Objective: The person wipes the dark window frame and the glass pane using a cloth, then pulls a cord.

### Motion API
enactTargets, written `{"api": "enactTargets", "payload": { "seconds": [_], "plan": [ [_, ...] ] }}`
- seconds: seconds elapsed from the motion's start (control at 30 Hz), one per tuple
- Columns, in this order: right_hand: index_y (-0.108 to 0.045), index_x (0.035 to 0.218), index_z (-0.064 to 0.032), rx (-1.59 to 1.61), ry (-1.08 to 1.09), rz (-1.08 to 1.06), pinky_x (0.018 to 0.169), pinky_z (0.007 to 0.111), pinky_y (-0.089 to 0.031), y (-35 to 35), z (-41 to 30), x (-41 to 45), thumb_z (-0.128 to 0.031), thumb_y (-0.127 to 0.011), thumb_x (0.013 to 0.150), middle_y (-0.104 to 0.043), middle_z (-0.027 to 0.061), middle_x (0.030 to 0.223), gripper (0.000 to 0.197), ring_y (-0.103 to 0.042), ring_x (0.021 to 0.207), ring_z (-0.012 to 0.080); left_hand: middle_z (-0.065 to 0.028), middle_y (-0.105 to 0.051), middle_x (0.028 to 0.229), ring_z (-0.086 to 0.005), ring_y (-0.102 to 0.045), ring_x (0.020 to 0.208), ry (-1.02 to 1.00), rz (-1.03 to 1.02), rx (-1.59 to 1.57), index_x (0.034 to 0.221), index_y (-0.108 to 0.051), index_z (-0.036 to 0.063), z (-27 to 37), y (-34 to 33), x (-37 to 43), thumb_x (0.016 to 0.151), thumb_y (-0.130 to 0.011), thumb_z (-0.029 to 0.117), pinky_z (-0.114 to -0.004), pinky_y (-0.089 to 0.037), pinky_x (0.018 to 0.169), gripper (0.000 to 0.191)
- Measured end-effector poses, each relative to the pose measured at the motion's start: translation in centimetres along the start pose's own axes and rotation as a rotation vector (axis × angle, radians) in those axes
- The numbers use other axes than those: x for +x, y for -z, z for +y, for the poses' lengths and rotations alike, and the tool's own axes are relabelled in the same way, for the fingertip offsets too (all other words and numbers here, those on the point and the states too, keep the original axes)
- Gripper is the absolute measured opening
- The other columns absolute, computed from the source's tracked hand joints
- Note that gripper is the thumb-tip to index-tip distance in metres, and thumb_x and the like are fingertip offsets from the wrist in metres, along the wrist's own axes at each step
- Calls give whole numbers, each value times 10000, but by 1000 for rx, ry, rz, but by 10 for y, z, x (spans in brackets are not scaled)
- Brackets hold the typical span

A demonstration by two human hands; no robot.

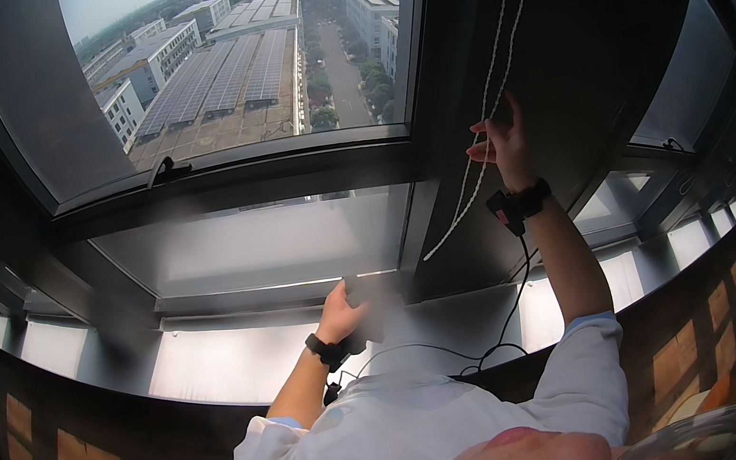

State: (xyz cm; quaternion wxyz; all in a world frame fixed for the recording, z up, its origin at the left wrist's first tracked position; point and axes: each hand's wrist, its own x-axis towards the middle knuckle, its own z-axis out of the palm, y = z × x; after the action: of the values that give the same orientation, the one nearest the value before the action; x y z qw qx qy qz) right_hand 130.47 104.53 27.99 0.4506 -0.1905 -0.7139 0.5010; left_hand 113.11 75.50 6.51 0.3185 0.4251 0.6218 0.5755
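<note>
My right hand (505, 145) is raised at a white beaded cord loop (470, 193) that hangs in front of a dark window post. Its fingers are spread around the two strands and touch them; whether they grip the cord is unclear. Low in front of my chest, my left hand (340, 315) is bent beside a blurred dark grey patch, and I cannot tell whether that is something held. Each wrist wears a black strap with a small device, the right one (520, 203) joined to a black cable (521, 292).
A dark-framed window (227, 160) with a handle (167, 169) faces me, with buildings and solar panels outside. Below it runs a pale, sunlit ledge (216, 362). More windows (683, 79) stand at the right. Sunlit patches lie on the wooden floor (86, 455). A clear container (697, 441) is at the lower right.
</note>
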Motion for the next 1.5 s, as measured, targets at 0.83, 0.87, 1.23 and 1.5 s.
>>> {"api": "enactTargets", "payload": {
  "seconds": [0.83,0.87,1.23,1.5],
  "plan": [
    [-210,1428,-64,-1270,1068,1049,940,472,-407,-10,-101,20,-291,-839,670,-368,221,1382,1010,-412,1229,348,-28,-628,912,-113,-585,839,-71,63,-221,1037,-556,16,-24,-4,14,763,-659,37,-281,-493,780,294],
    [-242,1438,-92,-1320,1084,1107,957,475,-408,-9,-106,17,-277,-824,685,-359,203,1404,970,-417,1232,349,-30,-630,920,-114,-590,839,-67,103,-299,1045,-551,14,-21,-4,14,770,-667,36,-281,-497,777,299],
    [-540,1145,-92,-643,600,515,670,333,-494,1,-90,13,-175,-710,840,-601,76,960,359,-618,820,254,-56,-646,974,-134,-627,866,-104,170,-262,1055,-536,1,-14,3,4,783,-703,11,-284,-516,796,320],
    [-569,994,-111,-1290,1112,575,701,375,-504,-25,-102,0,-110,-727,768,-552,79,915,276,-583,810,248,-52,-653,919,-142,-619,837,-71,261,-138,1018,-570,5,-18,14,5,748,-722,103,-295,-511,779,325]
  ]
}}
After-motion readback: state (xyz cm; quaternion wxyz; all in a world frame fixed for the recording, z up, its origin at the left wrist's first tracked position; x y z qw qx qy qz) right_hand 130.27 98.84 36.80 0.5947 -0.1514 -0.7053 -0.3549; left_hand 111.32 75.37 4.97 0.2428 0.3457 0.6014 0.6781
